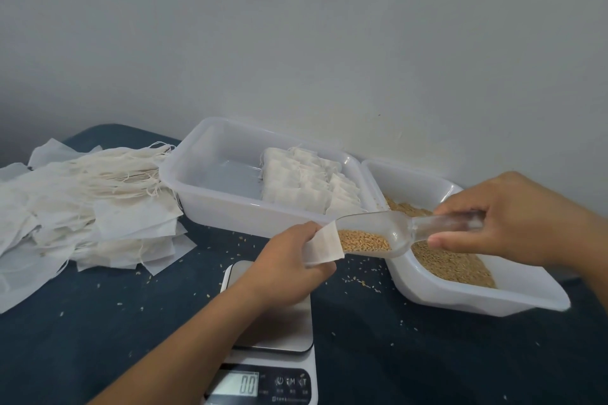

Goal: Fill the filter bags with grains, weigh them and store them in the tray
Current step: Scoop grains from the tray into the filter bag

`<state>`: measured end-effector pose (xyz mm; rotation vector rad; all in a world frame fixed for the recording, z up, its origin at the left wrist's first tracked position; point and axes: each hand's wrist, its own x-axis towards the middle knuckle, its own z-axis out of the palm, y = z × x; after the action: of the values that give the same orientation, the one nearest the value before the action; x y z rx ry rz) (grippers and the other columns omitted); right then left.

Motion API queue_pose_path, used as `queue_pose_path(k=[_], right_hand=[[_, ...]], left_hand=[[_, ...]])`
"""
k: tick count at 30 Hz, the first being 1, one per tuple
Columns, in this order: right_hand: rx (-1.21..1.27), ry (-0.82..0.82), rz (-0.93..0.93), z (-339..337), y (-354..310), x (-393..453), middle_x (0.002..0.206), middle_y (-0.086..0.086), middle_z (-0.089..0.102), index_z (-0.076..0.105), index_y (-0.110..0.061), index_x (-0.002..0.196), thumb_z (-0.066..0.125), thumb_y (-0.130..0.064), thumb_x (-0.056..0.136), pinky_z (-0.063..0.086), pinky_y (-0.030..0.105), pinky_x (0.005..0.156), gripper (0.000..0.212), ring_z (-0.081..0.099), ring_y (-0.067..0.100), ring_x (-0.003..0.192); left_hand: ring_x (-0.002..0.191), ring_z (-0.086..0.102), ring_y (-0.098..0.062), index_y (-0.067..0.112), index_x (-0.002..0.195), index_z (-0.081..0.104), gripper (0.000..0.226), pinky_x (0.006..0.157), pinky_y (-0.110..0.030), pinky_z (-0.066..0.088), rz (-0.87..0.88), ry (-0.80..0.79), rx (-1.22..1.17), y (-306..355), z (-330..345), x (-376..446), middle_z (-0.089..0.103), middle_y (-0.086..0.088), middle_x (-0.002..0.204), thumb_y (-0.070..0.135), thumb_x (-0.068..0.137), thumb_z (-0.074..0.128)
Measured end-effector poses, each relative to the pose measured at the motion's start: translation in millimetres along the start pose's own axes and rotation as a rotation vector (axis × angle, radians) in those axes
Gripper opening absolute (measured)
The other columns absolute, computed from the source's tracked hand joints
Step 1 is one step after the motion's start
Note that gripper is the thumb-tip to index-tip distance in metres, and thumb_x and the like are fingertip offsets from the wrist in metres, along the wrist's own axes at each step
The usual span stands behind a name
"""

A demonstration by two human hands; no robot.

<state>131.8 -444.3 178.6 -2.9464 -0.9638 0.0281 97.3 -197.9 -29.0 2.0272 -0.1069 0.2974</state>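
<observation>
My left hand [289, 260] grips a small white filter bag [324, 245] above the scale, its mouth turned right. My right hand [500, 217] holds the handle of a clear plastic scoop [388, 233] that carries golden grains, with the scoop's tip at the bag's mouth. Behind the hands, a white tray [204, 194] holds several filled bags [306, 182] packed in its right half. To the right, a second white tray [460, 296] contains loose grains [450, 261]. The digital scale [283, 332] sits under my left forearm, its display [237, 383] reading 0.0.
A big heap of empty filter bags with strings [82, 200] lies at the left on the dark blue tabletop [98, 339]. Stray grains are scattered around the scale and trays. A pale wall rises right behind the trays.
</observation>
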Motion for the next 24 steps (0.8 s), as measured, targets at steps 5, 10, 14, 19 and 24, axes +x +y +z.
queue_pose_path(k=[5,10,14,19,24], right_hand=[[-0.040,0.001,0.010,-2,-2,0,0.068,-0.023,0.068,0.077,-0.047,0.084,0.070,-0.072,0.068,0.048,0.032,0.057,0.031,0.061,0.004,0.069],[-0.017,0.021,0.001,-3,-1,-3,0.065,-0.019,0.067,0.077,-0.049,0.084,0.067,-0.074,0.068,0.043,0.029,0.055,0.032,0.060,0.005,0.066],[-0.006,0.015,0.030,-2,-3,-6,0.065,-0.020,0.067,0.076,-0.052,0.085,0.066,-0.076,0.066,0.044,0.028,0.055,0.032,0.061,0.004,0.068],[-0.074,0.034,0.028,-6,-5,-7,0.069,-0.024,0.067,0.075,-0.051,0.086,0.055,-0.085,0.063,0.044,0.030,0.056,0.045,0.060,-0.001,0.075],[-0.219,0.084,0.064,-4,-10,-11,0.074,-0.028,0.064,0.069,-0.058,0.092,0.053,-0.084,0.068,0.047,0.027,0.059,0.039,0.058,0.000,0.067]], left_hand=[[0.097,0.063,-0.004,0.034,0.113,0.062,0.026,0.085,-0.027,0.053,-0.018,-0.007,-0.049,0,1,0,0.067,0.015,0.107,0.032,0.089,0.072],[0.090,0.066,-0.008,0.032,0.106,0.064,0.021,0.081,-0.029,0.056,-0.044,-0.007,-0.112,-1,1,1,0.070,0.011,0.100,0.031,0.087,0.073],[0.085,0.065,-0.003,0.034,0.103,0.064,0.019,0.074,-0.022,0.052,-0.051,-0.008,-0.140,-2,1,2,0.070,0.013,0.097,0.032,0.086,0.073],[0.085,0.063,-0.001,0.033,0.103,0.063,0.019,0.071,-0.016,0.046,-0.052,-0.008,-0.114,-3,1,3,0.068,0.013,0.097,0.032,0.088,0.073],[0.088,0.065,-0.007,0.031,0.105,0.064,0.022,0.077,-0.024,0.052,-0.047,-0.011,-0.129,-3,1,3,0.070,0.011,0.099,0.033,0.085,0.072]])
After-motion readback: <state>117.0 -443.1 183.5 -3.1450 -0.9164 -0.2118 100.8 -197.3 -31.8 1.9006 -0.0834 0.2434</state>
